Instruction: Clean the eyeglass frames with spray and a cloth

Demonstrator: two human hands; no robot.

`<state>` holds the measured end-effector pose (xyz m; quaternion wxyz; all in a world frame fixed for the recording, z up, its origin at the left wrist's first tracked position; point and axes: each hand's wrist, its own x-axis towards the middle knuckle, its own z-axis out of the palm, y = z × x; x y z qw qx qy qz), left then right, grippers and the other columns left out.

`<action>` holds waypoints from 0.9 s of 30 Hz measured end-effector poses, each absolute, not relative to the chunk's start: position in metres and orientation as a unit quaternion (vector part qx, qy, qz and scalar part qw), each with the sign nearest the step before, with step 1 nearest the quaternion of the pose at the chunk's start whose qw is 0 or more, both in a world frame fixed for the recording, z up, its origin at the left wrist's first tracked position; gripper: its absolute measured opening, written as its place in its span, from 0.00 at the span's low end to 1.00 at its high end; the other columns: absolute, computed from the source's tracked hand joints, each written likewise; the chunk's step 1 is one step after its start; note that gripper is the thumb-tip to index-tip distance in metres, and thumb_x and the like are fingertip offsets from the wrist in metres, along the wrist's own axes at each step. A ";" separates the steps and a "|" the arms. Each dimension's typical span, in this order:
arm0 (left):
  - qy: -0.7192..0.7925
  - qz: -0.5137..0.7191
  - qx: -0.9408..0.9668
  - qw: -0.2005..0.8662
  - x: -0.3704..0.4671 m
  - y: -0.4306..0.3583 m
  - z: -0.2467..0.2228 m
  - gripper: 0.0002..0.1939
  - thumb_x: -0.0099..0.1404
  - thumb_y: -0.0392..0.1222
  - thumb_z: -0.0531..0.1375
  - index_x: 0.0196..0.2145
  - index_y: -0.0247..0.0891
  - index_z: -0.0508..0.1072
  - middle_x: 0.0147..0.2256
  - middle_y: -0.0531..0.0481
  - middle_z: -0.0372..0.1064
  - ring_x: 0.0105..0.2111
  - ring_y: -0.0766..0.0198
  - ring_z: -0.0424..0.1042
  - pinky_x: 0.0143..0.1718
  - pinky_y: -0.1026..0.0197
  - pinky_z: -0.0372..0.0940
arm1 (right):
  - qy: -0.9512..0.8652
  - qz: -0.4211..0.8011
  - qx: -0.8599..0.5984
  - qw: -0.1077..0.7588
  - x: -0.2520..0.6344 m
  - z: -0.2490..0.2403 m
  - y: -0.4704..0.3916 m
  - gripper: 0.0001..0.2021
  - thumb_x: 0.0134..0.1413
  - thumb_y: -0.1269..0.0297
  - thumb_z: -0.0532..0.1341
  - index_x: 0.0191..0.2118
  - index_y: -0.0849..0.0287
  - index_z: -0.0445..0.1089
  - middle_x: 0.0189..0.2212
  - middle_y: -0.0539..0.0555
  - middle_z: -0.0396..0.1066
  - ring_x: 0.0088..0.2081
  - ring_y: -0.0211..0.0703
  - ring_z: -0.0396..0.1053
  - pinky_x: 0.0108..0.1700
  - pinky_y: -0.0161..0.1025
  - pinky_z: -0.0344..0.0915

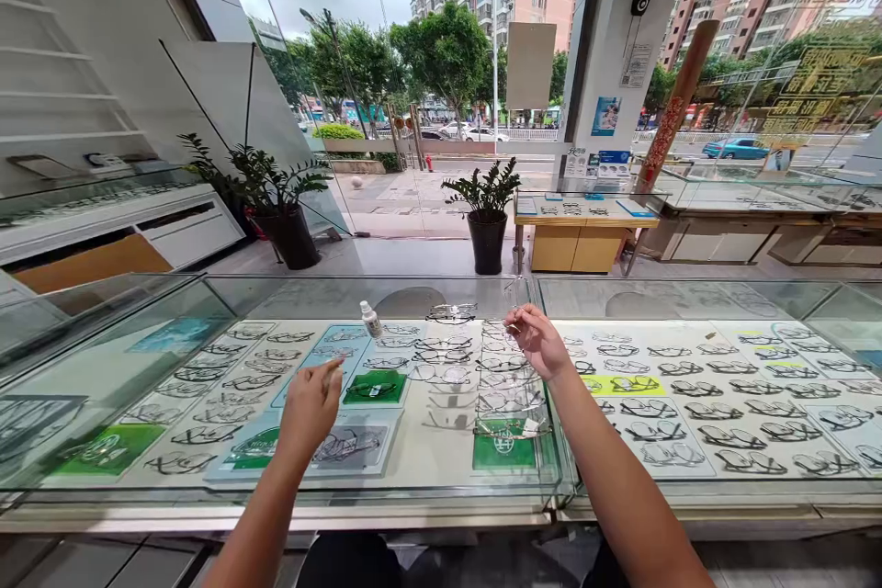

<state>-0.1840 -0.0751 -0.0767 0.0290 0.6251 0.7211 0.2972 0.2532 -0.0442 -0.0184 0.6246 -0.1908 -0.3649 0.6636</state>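
My left hand [311, 400] is raised over the left part of the glass counter [441, 485], its thumb and fingers pressed together; what they pinch, if anything, is too small to name. My right hand [541, 344] is closed in a pinch above the counter's middle. Something thin and partly see-through shows at its fingertips, but its kind is unclear. Between the hands are a row of eyeglasses [443, 344] and another pair of eyeglasses [451, 313] farther back. A small white bottle [370, 320] stands beyond my left hand. Eyeglasses on a green pad [376, 388] lie near its fingers.
Several rows of eyeglasses [729, 367] fill the display on the right, and more eyeglasses [207, 374] lie at left. Behind the counter stand a potted plant [486, 234] and a small display table [585, 219]. Glass doors face the street.
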 end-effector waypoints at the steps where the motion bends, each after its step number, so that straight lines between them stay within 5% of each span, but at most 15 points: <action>1: 0.727 0.258 0.636 0.028 -0.189 -0.075 -0.086 0.30 0.72 0.53 0.48 0.61 0.36 0.74 0.49 0.34 0.71 0.51 0.41 0.70 0.51 0.43 0.67 | -0.365 0.664 -0.193 0.623 0.253 -0.019 -0.044 0.09 0.53 0.59 0.75 0.32 0.54 0.77 0.35 0.50 0.77 0.40 0.41 0.73 0.44 0.37 0.68; 8: 0.719 0.289 0.617 -0.138 -0.160 -0.080 -0.081 0.25 0.73 0.55 0.53 0.55 0.39 0.79 0.70 0.32 0.52 0.69 0.30 0.53 0.64 0.30 0.55 | -0.374 0.652 -0.205 0.627 0.254 -0.023 -0.040 0.09 0.51 0.58 0.74 0.32 0.54 0.76 0.36 0.51 0.77 0.39 0.42 0.73 0.43 0.38 0.68; 16: 0.497 0.492 0.696 -0.164 -0.047 -0.059 -0.015 0.19 0.71 0.46 0.60 0.57 0.43 0.73 0.67 0.37 0.63 0.68 0.40 0.61 0.69 0.37 0.53 | -0.416 0.598 -0.236 0.643 0.252 -0.024 -0.042 0.06 0.53 0.60 0.70 0.32 0.54 0.74 0.36 0.53 0.79 0.43 0.48 0.75 0.49 0.44 0.69; 27: 0.320 0.512 0.793 -0.079 0.040 -0.011 -0.036 0.48 0.65 0.49 0.67 0.74 0.41 0.48 0.69 0.30 0.59 0.69 0.39 0.60 0.67 0.36 0.58 | -0.632 0.379 -0.354 0.576 0.247 -0.022 -0.046 0.08 0.62 0.58 0.65 0.33 0.53 0.76 0.34 0.52 0.78 0.41 0.49 0.72 0.50 0.46 0.64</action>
